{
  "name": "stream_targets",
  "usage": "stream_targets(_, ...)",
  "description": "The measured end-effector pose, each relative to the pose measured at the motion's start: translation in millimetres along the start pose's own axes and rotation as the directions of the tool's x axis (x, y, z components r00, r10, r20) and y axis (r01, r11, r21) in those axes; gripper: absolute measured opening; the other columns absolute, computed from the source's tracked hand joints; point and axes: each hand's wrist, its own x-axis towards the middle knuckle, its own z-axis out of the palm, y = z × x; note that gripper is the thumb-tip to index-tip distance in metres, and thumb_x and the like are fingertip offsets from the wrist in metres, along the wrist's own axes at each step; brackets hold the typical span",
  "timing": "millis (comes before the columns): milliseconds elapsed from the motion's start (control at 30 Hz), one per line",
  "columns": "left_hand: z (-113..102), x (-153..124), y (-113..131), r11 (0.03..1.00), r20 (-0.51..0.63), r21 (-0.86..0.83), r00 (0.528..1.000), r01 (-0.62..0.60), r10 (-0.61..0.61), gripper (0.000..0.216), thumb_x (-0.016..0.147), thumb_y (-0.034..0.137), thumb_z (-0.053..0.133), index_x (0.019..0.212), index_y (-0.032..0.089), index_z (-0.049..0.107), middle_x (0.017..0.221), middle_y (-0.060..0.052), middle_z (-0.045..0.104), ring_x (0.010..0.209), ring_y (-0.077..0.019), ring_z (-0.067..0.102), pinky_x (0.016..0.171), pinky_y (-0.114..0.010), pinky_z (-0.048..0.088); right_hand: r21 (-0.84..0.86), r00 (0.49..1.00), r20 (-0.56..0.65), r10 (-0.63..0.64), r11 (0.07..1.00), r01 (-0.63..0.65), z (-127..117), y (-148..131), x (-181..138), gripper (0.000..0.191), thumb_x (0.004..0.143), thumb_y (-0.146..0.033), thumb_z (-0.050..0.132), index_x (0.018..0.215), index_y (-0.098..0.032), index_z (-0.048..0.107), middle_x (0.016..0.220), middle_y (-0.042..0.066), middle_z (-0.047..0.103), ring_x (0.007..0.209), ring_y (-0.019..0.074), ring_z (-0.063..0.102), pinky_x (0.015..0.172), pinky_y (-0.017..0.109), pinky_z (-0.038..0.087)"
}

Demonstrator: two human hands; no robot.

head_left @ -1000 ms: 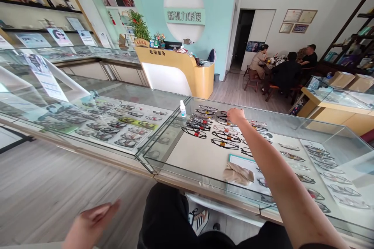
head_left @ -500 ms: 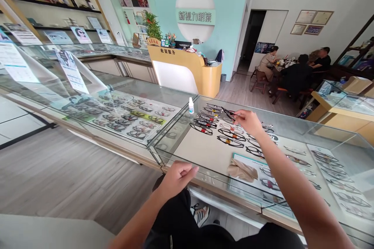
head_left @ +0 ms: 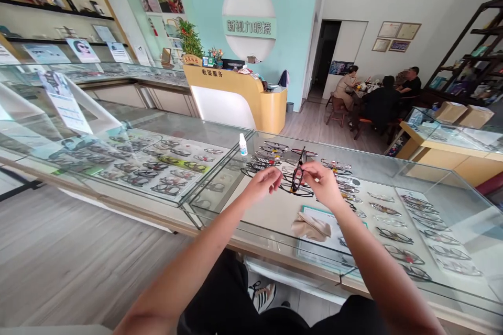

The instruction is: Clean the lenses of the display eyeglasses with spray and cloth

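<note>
A dark pair of glasses (head_left: 298, 170) is held upright above the glass display counter (head_left: 220, 204). My right hand (head_left: 324, 182) is closed on its lower part in a pinch. My left hand (head_left: 262, 182) has come up close beside it, fingers curled toward the frame; whether they touch it I cannot tell. Rows of other glasses (head_left: 271, 157) lie under and behind my hands on the counter. A beige cloth (head_left: 310, 225) lies on a teal-edged sheet just below my hands.
A small white bottle (head_left: 243, 145) stands where two counters meet. The left counter (head_left: 129, 162) holds several more glasses. A yellow reception desk (head_left: 236, 97) is behind. People sit at a table (head_left: 377, 94) at the back right. Cardboard boxes (head_left: 463, 112) rest on the right counter.
My right hand has lifted a pair of glasses from the rows and drawn it back toward me. My left hand has risen from near my lap up to the glasses.
</note>
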Motion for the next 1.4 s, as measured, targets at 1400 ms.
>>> stream_targets(1400, 3.5, 71.2, -24.7, 0.918, -0.194, 0.321, 0.933, -0.233, 0.305, 0.035, 0.102, 0.056, 0.065, 0.105, 0.021, 0.068, 0.095, -0.004, 0.073, 0.087, -0.0209, 0.068, 0.081, -0.034, 0.053, 0.334, 0.918, -0.155, 0.366, 0.893, -0.300, -13.3, 24.5, 13.3, 0.032, 0.070, -0.040, 0.084, 0.090, -0.027, 0.063, 0.078, -0.004, 0.069, 0.076, 0.0184, 0.067, 0.077, 0.033, 0.050)
